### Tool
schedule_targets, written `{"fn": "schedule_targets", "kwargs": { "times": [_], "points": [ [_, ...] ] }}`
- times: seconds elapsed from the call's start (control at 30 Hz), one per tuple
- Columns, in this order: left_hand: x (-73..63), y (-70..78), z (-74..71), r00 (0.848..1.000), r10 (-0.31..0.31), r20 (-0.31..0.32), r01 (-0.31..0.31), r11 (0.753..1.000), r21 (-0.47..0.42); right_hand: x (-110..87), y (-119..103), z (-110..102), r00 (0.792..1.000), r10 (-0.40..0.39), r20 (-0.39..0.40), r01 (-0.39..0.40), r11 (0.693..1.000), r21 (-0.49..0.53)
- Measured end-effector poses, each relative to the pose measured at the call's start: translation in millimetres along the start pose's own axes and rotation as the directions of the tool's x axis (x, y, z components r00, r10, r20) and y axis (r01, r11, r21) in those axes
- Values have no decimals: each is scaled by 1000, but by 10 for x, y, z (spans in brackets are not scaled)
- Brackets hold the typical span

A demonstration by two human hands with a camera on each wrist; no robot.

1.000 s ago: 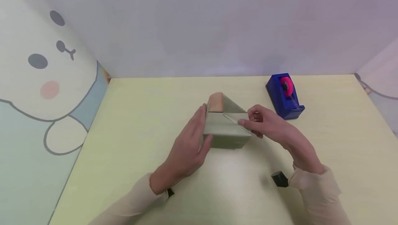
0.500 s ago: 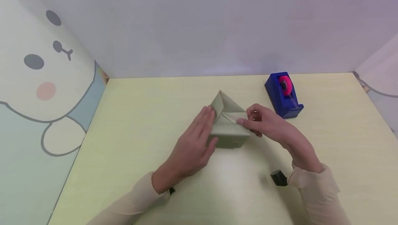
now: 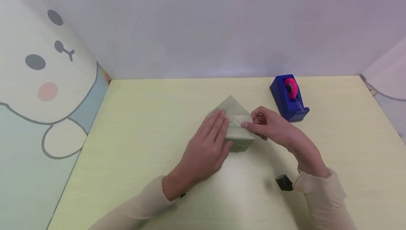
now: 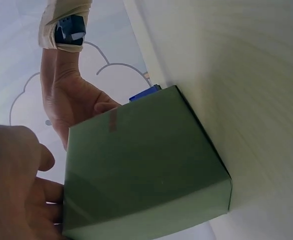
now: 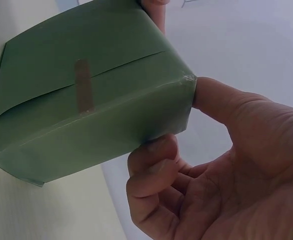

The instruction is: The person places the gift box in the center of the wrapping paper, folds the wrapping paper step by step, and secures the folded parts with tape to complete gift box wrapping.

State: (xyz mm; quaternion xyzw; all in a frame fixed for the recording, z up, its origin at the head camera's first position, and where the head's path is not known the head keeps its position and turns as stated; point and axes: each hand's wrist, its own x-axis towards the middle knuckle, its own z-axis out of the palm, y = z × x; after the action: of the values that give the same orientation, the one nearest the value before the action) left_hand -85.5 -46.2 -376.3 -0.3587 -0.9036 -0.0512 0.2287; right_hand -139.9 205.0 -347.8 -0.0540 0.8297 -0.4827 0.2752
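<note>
A box wrapped in green paper (image 3: 239, 134) stands on the table, one end facing up with folded paper flaps (image 3: 232, 106). My left hand (image 3: 206, 149) lies over its left side, straight fingers pressing a flap inward; part of the top is hidden beneath them. At the right edge my right hand (image 3: 279, 127) pinches the box, thumb on the folded flap and curled fingers against the side. The right wrist view shows a strip of tape (image 5: 84, 87) across a paper seam on the box's side.
A blue tape dispenser (image 3: 287, 99) with a pink roll (image 3: 291, 88) stands behind and right of the box. Under everything is a pale yellow table (image 3: 142, 117), backed by a plain wall (image 3: 203, 29). A cartoon-printed panel (image 3: 31, 124) borders the left.
My left hand has moved right and over the top, folding the left flap inward, and the brown inside of the box end is now covered. The right hand has stayed in place.
</note>
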Motion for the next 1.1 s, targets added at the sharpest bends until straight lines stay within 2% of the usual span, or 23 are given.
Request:
{"fn": "schedule_targets", "kwargs": {
  "times": [0.3,0.43,0.57,0.73,0.9,0.97,1.0,1.07,1.1],
  "points": [
    [8,41,20,999,5,-48,-1,996,85,12,-21,16,1000,-12,-2,12,1000,-4],
    [10,28,50,999,23,-45,-18,994,104,13,-19,23,1000,-25,-11,25,1000,-7],
    [9,13,72,999,46,-19,-43,990,136,37,-19,45,996,-80,-41,78,996,-37],
    [12,31,68,998,58,3,-58,985,162,150,-37,124,988,-126,-90,122,992,-42],
    [20,56,70,998,58,-25,-54,986,158,274,-88,209,983,-143,-113,142,990,-14],
    [23,35,59,997,63,-47,-57,991,121,288,-104,224,983,-134,-124,134,991,-11],
    [25,9,47,997,53,-63,-48,996,71,290,-106,229,984,-126,-127,125,992,-9],
    [37,-77,15,994,-23,-106,13,996,-93,290,-113,238,984,-121,-129,122,993,0],
    [43,-137,-3,989,-88,-121,63,979,-192,290,-115,243,985,-121,-127,123,992,5]
  ]
}}
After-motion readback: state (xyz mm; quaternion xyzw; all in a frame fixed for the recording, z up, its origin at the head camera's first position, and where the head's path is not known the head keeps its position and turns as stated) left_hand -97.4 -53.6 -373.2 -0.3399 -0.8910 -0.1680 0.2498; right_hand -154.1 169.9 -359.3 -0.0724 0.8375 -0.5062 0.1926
